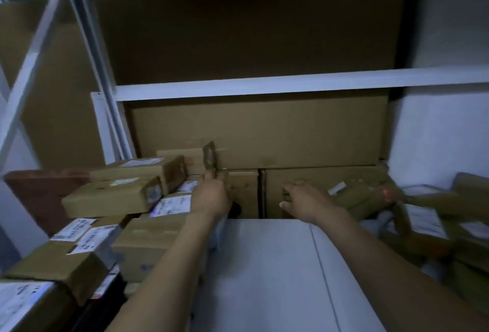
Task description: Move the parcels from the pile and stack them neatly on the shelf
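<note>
head view looks into a white metal shelf (264,84) in dim light, and much of the picture is blurred. the left hand (211,195) is raised at the edge of the stacked parcels and pinches the lower end of a small flat parcel (209,158), with its fingers curled round that end. this parcel stands upright on its narrow end, just in front of a large carton (264,130) at the back of the shelf.

the right hand (307,200) reaches forward, palm down, to the front of a lower carton (330,181). its fingers are bent at the carton face, but blur hides whether they hold anything, so i cannot tell.

left of the left hand sits a stack of parcels (113,196), brown boxes with white labels laid one on another, some askew. the top parcel (132,169) lies flat near the upright one. to the right, low beside the shelf, lies a loose pile of parcels (423,223), tilted at different angles, one with a red mark.

both forearms stretch over a pale flat surface (264,265) in the foreground. above the shelf rail, an upper carton (251,35) fills the higher bay.
</note>
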